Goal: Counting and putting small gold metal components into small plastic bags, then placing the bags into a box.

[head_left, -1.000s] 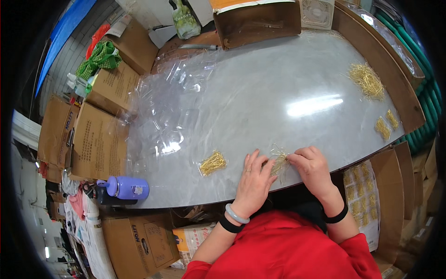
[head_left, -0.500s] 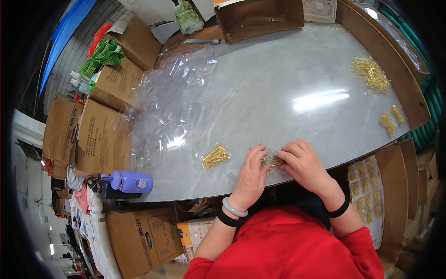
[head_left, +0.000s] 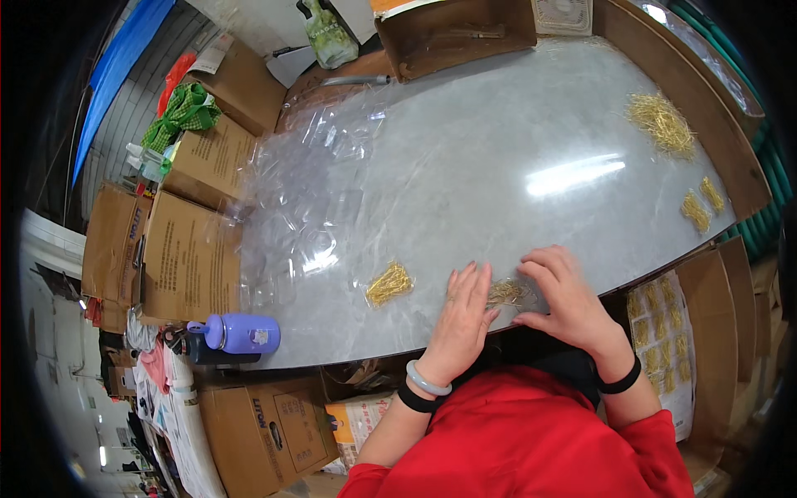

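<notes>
A small bunch of thin gold wire pieces (head_left: pixel 507 292) lies on the grey table near its front edge, between my hands. My left hand (head_left: pixel 461 317) rests beside it on the left, fingers stretched out and flat, holding nothing. On the other side my right hand (head_left: pixel 566 300) is spread, thumb and fingers curved apart around the bunch. Whether the thumb touches the wires I cannot tell. To the left sits a gold bundle (head_left: pixel 388 285), seemingly on a clear plastic piece. Two smaller gold bundles (head_left: pixel 696 211) and a larger loose gold heap (head_left: pixel 660 124) lie at the right.
Clear plastic trays (head_left: pixel 307 178) cover the table's left part. A purple bottle (head_left: pixel 245 333) stands at the near left corner, by cardboard boxes (head_left: pixel 187 257). An open box (head_left: pixel 455 41) is at the back. Below right, a carton (head_left: pixel 721 340) holds a sheet with gold bundles (head_left: pixel 660 332).
My fingers have come off the small gold bunch and spread apart. My right hand has moved slightly right, and the bunch now shows on the table. The view has shifted a little.
</notes>
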A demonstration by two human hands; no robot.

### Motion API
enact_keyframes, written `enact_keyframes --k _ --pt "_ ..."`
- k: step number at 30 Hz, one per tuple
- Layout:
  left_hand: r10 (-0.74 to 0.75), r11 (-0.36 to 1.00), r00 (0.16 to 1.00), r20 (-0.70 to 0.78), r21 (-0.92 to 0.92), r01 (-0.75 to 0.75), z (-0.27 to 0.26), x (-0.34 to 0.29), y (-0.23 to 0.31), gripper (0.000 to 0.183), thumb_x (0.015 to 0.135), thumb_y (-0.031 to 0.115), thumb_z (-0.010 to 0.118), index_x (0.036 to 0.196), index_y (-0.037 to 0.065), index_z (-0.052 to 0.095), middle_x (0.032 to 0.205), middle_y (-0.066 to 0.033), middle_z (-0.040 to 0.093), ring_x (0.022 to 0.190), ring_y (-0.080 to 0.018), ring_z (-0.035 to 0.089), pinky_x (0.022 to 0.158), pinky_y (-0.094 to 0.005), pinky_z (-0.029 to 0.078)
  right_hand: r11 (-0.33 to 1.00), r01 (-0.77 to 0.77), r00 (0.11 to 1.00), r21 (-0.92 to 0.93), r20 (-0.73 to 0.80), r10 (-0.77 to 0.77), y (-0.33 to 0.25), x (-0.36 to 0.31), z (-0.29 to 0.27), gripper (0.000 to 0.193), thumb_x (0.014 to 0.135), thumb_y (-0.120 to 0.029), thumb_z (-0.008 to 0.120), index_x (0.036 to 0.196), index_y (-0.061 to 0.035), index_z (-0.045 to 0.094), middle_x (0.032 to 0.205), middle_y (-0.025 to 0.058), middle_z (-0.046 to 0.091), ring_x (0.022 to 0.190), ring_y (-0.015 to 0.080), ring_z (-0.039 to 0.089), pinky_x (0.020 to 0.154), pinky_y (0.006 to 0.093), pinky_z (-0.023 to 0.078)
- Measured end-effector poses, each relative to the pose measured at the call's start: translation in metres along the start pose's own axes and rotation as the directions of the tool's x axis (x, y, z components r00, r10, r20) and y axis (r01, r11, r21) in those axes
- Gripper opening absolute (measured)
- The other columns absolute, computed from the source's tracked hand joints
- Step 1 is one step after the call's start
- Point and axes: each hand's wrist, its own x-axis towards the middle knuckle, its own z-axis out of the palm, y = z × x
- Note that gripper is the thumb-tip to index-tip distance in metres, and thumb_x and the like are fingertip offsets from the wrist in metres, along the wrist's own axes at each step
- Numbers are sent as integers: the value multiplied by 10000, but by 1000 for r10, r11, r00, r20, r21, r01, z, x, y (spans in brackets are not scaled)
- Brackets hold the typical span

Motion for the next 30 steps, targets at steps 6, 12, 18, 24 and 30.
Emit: enact_keyframes --k 6,12,18,24,30 --pt "29 993 999 -27 115 -26 5 4 8 470 906 3 621 1362 -5 508 1256 -195 487 1316 -446 445 1164 -549 312 977 -62 992 -205 -117 38 9 -10 2 344 708 -108 808 1019 -73 666 998 63 626 1000 292 567 879 419 461" --pt "2 994 997 -75 106 6 9 1 6 420 897 -11 625 1303 -15 517 1298 -200 478 1323 -447 441 1159 -548 333 966 -168 965 -194 -234 121 0 -7 18 270 745 -19 721 1008 -63 681 919 94 666 874 293 629 739 383 515" --pt "33 996 998 -62 83 -28 7 2 3 500 896 -40 594 1370 -32 435 1344 -225 472 1336 -458 429 1164 -550 325 991 -135 963 -4 -235 130 -20 0 39 328 779 53 584 1092 -16 652 1074 144 658 970 337 622 842 403 525" --pt "47 992 997 -56 116 -41 10 -2 -3 546 921 -11 567 1436 -38 388 1387 -244 441 1359 -443 407 1165 -560 320 998 -48 998 -48 -32 47 -14 2 15 528 744 67 594 1269 11 574 1290 157 578 1244 346 516 1041 463 406" --pt "-107 984 991 -86 -153 93 -2 -6 1 608 970 29 532 1510 -56 266 1447 -272 404 1365 -443 404 1154 -490 339 992 91 991 -90 109 -81 -11 14 18 468 764 -64 745 1206 -21 600 1215 106 598 1187 305 534 1025 440 410"
